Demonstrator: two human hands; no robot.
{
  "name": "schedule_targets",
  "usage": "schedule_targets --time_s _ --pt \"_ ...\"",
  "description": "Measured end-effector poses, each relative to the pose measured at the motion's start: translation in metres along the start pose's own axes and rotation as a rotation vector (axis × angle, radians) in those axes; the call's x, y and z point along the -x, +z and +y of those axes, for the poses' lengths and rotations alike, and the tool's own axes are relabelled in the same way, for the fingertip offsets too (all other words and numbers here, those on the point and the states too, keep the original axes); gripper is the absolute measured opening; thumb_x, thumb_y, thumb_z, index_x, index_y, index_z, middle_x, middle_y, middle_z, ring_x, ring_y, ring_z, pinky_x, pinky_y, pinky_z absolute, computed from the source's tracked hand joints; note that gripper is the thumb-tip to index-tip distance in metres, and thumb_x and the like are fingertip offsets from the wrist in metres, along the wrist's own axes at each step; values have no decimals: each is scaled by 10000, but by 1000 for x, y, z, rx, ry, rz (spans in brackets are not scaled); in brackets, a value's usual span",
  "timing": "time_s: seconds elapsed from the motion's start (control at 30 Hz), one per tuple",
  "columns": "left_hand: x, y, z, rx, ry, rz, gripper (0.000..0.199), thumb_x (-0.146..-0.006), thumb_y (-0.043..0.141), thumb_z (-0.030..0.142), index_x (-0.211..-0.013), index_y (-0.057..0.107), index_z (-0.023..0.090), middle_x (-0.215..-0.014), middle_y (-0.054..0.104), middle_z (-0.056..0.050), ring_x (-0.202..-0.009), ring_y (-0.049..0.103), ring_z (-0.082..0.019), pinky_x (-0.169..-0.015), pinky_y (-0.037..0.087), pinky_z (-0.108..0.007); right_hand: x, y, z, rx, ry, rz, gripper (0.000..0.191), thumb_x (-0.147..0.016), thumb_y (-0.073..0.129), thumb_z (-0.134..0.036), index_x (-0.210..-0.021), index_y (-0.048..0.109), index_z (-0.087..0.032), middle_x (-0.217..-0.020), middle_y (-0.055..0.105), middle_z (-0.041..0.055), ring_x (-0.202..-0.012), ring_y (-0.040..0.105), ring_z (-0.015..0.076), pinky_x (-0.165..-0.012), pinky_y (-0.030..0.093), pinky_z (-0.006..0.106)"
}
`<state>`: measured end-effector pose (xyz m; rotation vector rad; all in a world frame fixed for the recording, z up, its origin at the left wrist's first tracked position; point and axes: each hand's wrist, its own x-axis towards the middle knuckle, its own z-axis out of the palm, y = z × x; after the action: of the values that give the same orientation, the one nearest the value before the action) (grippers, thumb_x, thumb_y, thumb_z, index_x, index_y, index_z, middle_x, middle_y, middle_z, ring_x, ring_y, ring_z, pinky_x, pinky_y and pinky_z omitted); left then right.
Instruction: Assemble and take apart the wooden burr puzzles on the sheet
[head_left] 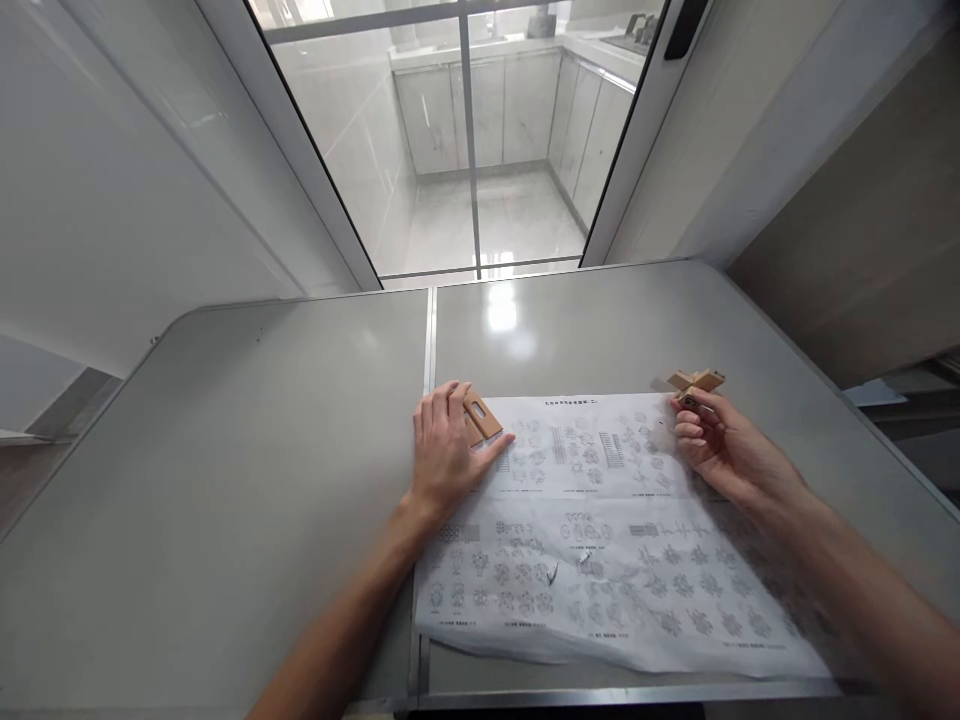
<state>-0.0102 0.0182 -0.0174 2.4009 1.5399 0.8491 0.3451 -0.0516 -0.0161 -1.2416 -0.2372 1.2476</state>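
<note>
My left hand (pixel 446 445) lies over flat light-brown wooden puzzle pieces (pixel 482 414) at the top left corner of the paper sheet. Its fingers curl across them and the thumb reaches along their near side; part of the pieces is hidden under the palm. At the sheet's top right, my right hand (pixel 712 435) pinches a cross-shaped wooden puzzle (pixel 697 382) made of interlocking sticks. The puzzle's lower end is covered by my fingers. Between both hands spreads the white instruction sheet (pixel 600 510), printed with many small assembly diagrams, creased and slightly wavy.
The grey table (pixel 225 500) has a metal seam (pixel 430 340) running front to back and a metal front edge (pixel 570 697). Two small shiny spots mark the sheet's lower middle. Beyond the table, a glazed door (pixel 472 140) shows white cabinets. A wall stands to the left.
</note>
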Motion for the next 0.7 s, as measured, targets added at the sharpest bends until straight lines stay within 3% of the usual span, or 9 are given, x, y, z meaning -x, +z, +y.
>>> schedule_targets --time_s 0.1,0.2,0.47,0.7 --pt "2 -2 -6 27 -1 -9 798 -863 867 504 -1493 448 251 -1476 597 -169 -1360 561 -397 -1144 425 -572 2 1 -4 -23 117 6 178 -870 855 -268 -888 694 -194 -728 569 -21 -505 508 56 -392 506 96" --pt "3 -4 -10 59 7 -32 752 -888 851 470 -1486 450 252 -1440 624 -155 -1338 572 -375 -1133 440 -549 5 3 -7 17 140 18 144 -888 835 -272 -893 711 -198 -696 564 -26 -501 504 64 -367 492 100" --pt "4 -10 -12 128 110 -134 761 -874 885 394 -1485 449 268 -1421 641 -136 -1329 571 -361 -1123 477 -547 7 -5 1 225 49 -55 237 -890 849 -403 -900 779 -176 -709 622 9 -535 588 95 -398 520 151" --pt "7 -17 -7 207 282 -251 808 -859 902 404 -1508 445 255 -1440 641 -142 -1354 586 -359 -1145 510 -545 13 -7 6 622 -129 -25 434 -859 856 -589 -848 732 -173 -693 695 64 -526 662 166 -428 562 239"
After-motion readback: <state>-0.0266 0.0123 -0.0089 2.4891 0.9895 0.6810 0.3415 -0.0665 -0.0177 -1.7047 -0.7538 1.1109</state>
